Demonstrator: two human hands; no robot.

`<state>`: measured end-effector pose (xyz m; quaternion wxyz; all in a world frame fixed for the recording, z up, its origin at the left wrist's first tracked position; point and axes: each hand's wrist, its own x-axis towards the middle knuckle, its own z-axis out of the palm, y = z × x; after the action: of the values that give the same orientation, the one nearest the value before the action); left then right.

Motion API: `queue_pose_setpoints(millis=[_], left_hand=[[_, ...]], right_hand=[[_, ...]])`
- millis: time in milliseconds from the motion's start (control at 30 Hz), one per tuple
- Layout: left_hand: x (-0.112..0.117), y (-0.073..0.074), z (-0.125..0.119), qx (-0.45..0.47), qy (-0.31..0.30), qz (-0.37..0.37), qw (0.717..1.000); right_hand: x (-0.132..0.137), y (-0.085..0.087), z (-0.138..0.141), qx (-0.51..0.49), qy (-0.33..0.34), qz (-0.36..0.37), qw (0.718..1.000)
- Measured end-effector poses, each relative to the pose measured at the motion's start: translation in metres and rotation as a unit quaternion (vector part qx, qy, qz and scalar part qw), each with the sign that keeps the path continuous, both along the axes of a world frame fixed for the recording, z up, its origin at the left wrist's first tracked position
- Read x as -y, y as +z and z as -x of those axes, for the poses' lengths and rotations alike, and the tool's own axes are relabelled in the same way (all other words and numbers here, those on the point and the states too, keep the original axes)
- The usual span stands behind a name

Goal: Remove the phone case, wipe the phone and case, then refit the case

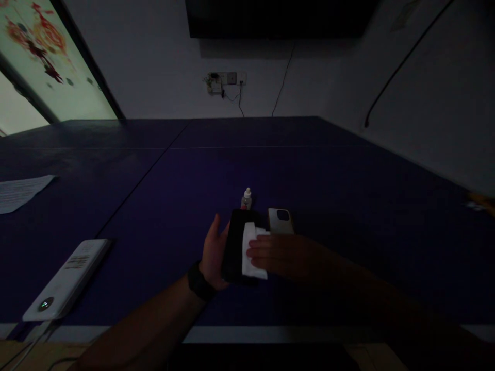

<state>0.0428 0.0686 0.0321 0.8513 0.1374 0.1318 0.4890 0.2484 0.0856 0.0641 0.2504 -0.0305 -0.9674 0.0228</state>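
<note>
A dark phone (234,245) is held upright-tilted above the blue table (309,175), with my left hand (214,253) wrapped round its left edge. A black watch sits on that wrist. My right hand (278,255) presses a folded white cloth (250,251) against the phone's face with its fingertips. Just behind lie a second phone (281,220), back up, and a small white bottle (246,198).
A white power bank (67,278) with a lit indicator lies at the near left, a cable trailing off the edge. A sheet of paper (19,191) rests at the far left. Wall sockets (226,80) with cords sit behind the table. The room is dim.
</note>
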Motion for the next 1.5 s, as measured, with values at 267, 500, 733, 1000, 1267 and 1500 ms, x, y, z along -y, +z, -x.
queue_pose_setpoints(millis=[267, 500, 733, 1000, 1267, 1500], left_hand=[[0.002, 0.002, 0.000, -0.018, -0.005, 0.015, 1.000], [-0.001, -0.001, 0.000, -0.017, 0.011, 0.025, 0.999], [0.001, -0.006, 0.006, 0.027, -0.074, -0.017, 0.997], [0.002, -0.009, 0.009, 0.035, -0.081, -0.025, 0.996], [0.004, -0.011, 0.015, 0.042, -0.091, -0.002, 0.995], [0.000, -0.014, 0.013, 0.017, -0.062, 0.001, 0.998]], right_hand=[[0.008, 0.004, 0.001, 0.010, 0.020, -0.001, 1.000], [0.008, 0.004, -0.003, 0.013, 0.003, -0.012, 1.000], [-0.030, 0.003, -0.012, 0.022, -0.072, -0.038, 0.996], [-0.062, 0.003, 0.022, 0.070, -0.095, -0.010, 0.993], [-0.050, 0.011, 0.033, 0.090, -0.031, 0.024, 0.995], [-0.035, 0.009, 0.031, 0.078, 0.021, 0.004, 0.997]])
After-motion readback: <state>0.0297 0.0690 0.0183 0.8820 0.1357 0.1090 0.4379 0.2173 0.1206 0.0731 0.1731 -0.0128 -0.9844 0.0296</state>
